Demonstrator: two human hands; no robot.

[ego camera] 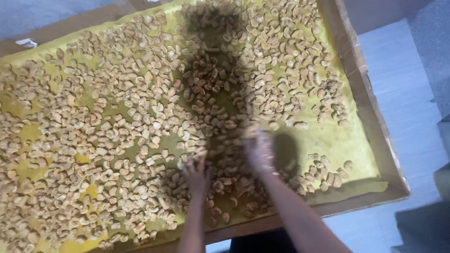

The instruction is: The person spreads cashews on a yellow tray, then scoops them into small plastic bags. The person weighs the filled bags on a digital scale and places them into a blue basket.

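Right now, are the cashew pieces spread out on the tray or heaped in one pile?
Spread out. The cashew pieces lie scattered over most of the yellow-lined tray, with bare yellow patches near the right hand.

Dim, flat indoor light; soft picture with motion smear.
I see a broad dark shadow running down the middle of the tray (361,89) to the hands. My right hand (259,149) is blurred; left hand (197,175) slightly sharper. Nuts (117,122) look soft, no glare.

Cashew pieces (140,107) lie spread in the tray (370,107), hands (227,164) on them.
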